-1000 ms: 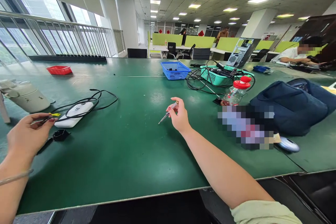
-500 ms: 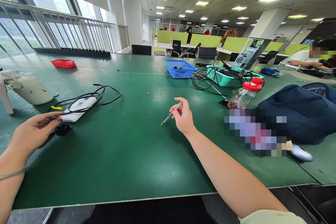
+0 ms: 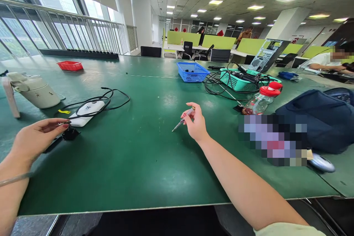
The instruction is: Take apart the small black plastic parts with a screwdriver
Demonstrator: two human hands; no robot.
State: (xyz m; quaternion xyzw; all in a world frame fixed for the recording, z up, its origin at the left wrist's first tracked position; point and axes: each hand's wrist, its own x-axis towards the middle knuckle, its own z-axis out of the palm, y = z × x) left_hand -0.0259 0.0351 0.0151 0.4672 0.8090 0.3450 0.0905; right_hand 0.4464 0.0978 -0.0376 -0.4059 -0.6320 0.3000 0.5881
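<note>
My right hand [image 3: 195,122] is closed around a small screwdriver [image 3: 182,121], whose thin metal shaft points down and left above the green table [image 3: 155,169]. At the left, my left hand [image 3: 38,136] pinches a thin dark piece between thumb and fingers; what it is I cannot make out. Just under those fingertips lies a black clip-like object [image 3: 70,134] with a dark strip running toward the wrist. Beyond the fingertips sits a white power bank-like box [image 3: 87,112], with a black cable [image 3: 117,107] looped over it.
A cream flask [image 3: 38,92] stands at the left, and a red tray [image 3: 70,66] farther back. Toward the right are a blue basket [image 3: 193,72], a teal basket [image 3: 238,82] full of cables, a red-lidded jar [image 3: 261,101] and a navy bag [image 3: 315,121]. Another person sits far right.
The whole view has shifted slightly. My left fingertips are now a little nearer the black clip-like object. My right hand keeps its hold on the screwdriver.
</note>
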